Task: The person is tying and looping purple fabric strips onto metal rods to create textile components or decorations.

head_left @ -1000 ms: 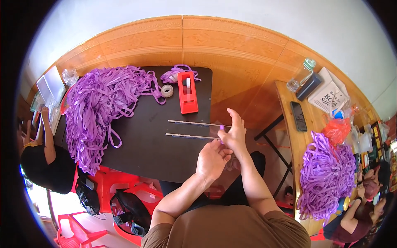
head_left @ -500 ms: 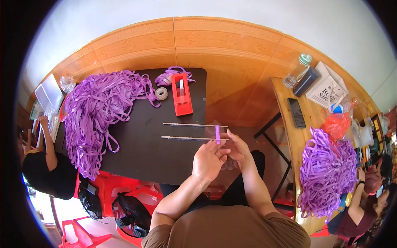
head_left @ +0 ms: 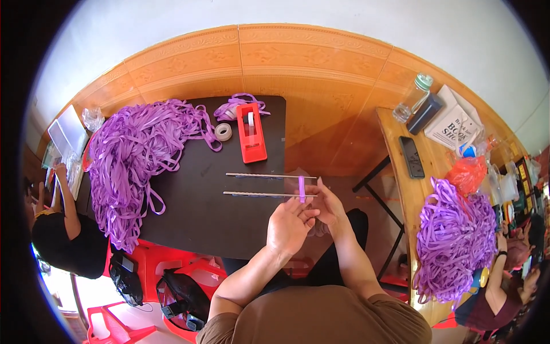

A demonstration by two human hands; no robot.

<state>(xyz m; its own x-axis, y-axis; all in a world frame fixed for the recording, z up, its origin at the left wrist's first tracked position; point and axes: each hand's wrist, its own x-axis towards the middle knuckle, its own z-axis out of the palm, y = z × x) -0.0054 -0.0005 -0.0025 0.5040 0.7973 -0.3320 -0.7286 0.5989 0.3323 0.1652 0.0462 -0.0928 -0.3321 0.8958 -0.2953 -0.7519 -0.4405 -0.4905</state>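
Two thin metal rods (head_left: 252, 195) run side by side over the dark table and past its right edge. A band of purple ribbon (head_left: 302, 188) spans both rods near their free ends. My left hand (head_left: 290, 225) is just below it, palm turned up, fingers apart and slightly bent, with fingertips at the ribbon's lower end. On the other side, my right hand (head_left: 330, 205) has its fingers stretched up by the rod tips; some of them are hidden behind the left hand. I see nothing gripped in either palm.
A large heap of purple ribbon (head_left: 134, 152) covers the table's left. Behind are a red tape dispenser (head_left: 251, 150) and tape roll (head_left: 223, 132). The wooden table (head_left: 391, 133) at right bears a phone (head_left: 411, 156), bottle (head_left: 413, 98) and more ribbon (head_left: 452, 246). People sit at both sides.
Almost nothing differs. Both hands stay beside the ribbon band, with only a very slight shift of fingers and view.
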